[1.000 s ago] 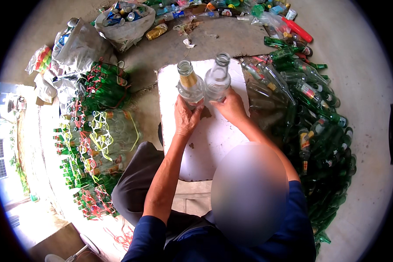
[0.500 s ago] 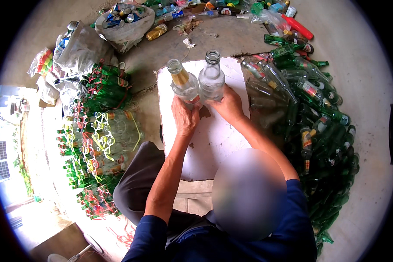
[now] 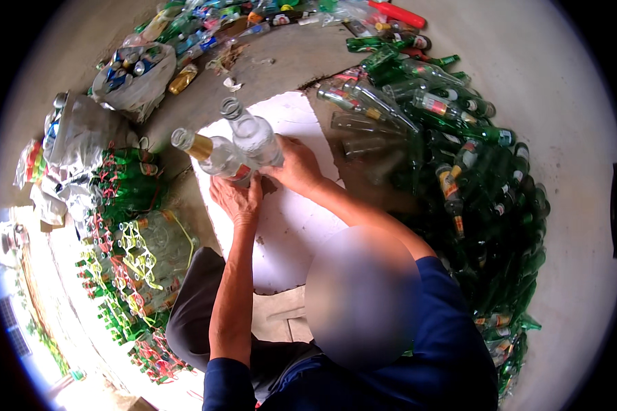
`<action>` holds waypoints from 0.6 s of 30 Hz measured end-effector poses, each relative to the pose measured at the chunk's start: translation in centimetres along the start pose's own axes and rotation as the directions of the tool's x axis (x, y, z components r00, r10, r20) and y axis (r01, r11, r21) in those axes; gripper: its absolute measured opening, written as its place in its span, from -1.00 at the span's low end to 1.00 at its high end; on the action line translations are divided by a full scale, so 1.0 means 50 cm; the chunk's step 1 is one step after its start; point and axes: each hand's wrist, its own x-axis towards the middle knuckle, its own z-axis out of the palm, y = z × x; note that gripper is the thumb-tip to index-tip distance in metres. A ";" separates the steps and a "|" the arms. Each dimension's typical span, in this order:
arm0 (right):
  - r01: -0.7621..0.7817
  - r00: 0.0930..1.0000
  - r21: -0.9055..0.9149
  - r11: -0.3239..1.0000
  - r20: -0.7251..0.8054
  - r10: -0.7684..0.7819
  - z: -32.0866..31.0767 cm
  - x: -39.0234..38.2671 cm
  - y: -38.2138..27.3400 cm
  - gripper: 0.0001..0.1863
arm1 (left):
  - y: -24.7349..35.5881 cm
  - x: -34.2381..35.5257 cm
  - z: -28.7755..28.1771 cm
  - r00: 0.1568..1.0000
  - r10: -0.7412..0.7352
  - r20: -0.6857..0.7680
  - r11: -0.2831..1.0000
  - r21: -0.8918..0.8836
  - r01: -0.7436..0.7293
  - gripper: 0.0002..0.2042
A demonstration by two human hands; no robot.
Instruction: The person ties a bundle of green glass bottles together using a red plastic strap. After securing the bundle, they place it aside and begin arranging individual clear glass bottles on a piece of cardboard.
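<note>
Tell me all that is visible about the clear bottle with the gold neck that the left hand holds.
The clear glass bottle with the gold neck looks empty and has no cap; its open round mouth points up and to the left. Gold foil wraps the neck, and a bit of red label shows low on the body. It is tilted, held above the white board. The left hand grips its lower body from below. Its side rests against the second clear bottle, which the right hand holds.

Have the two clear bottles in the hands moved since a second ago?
Yes. The two clear bottles have tipped and drifted toward the left edge of the white sheet, held by the left hand and right hand.
</note>
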 end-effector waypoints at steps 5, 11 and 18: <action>0.000 1.000 -0.011 1.000 0.014 0.000 0.002 -0.005 0.011 -0.21 | 0.012 -0.015 0.001 0.997 -0.051 0.058 0.991 0.127 0.044 -0.11; 0.025 1.000 0.021 0.999 0.015 -0.025 0.004 -0.009 0.020 -0.21 | 0.045 -0.102 -0.015 0.987 -0.102 0.121 0.980 0.181 0.079 -0.17; 0.009 0.999 0.050 0.999 0.036 -0.011 0.002 -0.008 0.017 -0.21 | 0.064 -0.152 -0.038 0.973 0.189 0.136 0.971 0.123 -0.206 -0.30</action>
